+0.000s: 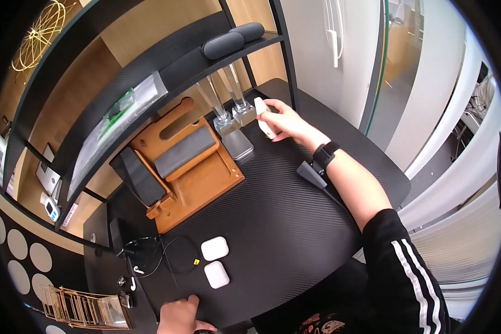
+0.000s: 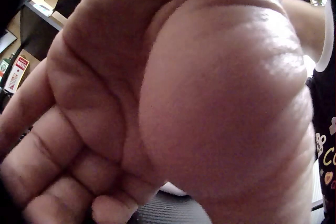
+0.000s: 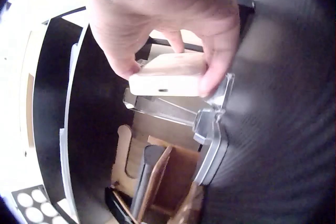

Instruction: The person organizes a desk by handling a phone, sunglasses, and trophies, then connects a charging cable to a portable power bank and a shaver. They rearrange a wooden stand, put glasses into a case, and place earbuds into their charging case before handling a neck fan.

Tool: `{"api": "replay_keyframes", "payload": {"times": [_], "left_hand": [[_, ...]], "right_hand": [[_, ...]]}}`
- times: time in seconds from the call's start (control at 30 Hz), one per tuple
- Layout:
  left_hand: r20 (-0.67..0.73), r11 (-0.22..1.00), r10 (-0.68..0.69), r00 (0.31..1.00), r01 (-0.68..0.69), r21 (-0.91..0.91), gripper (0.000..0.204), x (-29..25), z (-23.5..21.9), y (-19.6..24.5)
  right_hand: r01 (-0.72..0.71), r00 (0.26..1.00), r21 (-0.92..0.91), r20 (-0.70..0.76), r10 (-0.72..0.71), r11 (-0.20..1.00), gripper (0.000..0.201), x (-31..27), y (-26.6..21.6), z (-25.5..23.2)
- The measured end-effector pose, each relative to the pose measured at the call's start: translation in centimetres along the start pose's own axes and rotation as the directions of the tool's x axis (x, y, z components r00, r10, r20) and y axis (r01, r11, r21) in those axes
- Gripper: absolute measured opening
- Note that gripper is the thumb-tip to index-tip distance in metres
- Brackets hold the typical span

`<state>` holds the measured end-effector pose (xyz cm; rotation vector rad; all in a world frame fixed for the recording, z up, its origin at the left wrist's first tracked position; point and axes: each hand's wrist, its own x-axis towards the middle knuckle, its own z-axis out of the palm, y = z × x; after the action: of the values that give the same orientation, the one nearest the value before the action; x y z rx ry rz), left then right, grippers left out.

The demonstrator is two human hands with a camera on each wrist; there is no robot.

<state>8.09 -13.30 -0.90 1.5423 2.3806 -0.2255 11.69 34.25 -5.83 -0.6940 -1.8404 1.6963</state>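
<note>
At the back right of the desk, my right hand (image 1: 288,123) pinches a white block-shaped device (image 3: 168,81) between thumb and fingers. A small slot-shaped port shows on the device's near face in the right wrist view. Just left of it stand clear upright holders (image 1: 240,108) and a silver rectangular base (image 1: 239,146). My left hand (image 1: 178,316) is at the desk's front edge with fingers loosely bent and nothing in them. Two white earbud cases (image 1: 215,248) lie one in front of the other, a little ahead of it.
A wooden organizer (image 1: 206,192) with dark grey pads occupies the desk's back left. Over it runs a black shelf (image 1: 183,69) bearing dark oval cases (image 1: 224,45). A thin black cable (image 1: 179,236), loose white earbuds (image 1: 133,284) and a gold rack (image 1: 86,309) are at the left.
</note>
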Motion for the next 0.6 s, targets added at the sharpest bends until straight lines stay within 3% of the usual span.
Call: {"api": "replay_keyframes", "payload": {"times": [0.03, 0.07, 0.23, 0.3, 0.47, 0.6], "left_hand": [[0.008, 1.0, -0.014, 1.0, 0.014, 0.018, 0.062, 0.0, 0.0, 0.1], [-0.015, 1.0, 0.01, 1.0, -0.01, 0.01, 0.062, -0.1, 0.2, -0.1], [-0.028, 0.999, 0.018, 0.999, -0.017, 0.032, 0.063, -0.1, 0.3, -0.1], [-0.03, 0.999, 0.025, 0.999, -0.024, 0.029, 0.063, -0.2, 0.5, -0.2], [-0.024, 0.998, 0.031, 0.999, -0.03, 0.05, 0.063, 0.0, 0.6, -0.4], [-0.05, 0.998, 0.051, 0.997, -0.048, 0.049, 0.063, -0.1, 0.6, -0.5]], "right_hand": [[0.022, 0.998, -0.163, -0.062, -0.033, 0.986, 0.077, 0.0, -0.1, -0.3], [-0.046, 0.994, -0.307, -0.109, 0.013, 0.951, 0.079, -0.2, -0.3, -0.8], [-0.1, 0.99, -0.589, -0.136, 0.024, 0.802, 0.073, -0.7, -1.4, -0.2], [-0.05, 0.993, -0.837, -0.098, -0.06, 0.546, 0.065, -0.4, -1.5, 0.5], [0.021, 0.999, -0.966, 0.009, -0.048, 0.257, 0.054, -1.3, -2.2, 2.9], [0.02, 1.0, -0.968, 0.017, -0.015, 0.251, 0.048, -0.3, -2.0, 3.8]]}}
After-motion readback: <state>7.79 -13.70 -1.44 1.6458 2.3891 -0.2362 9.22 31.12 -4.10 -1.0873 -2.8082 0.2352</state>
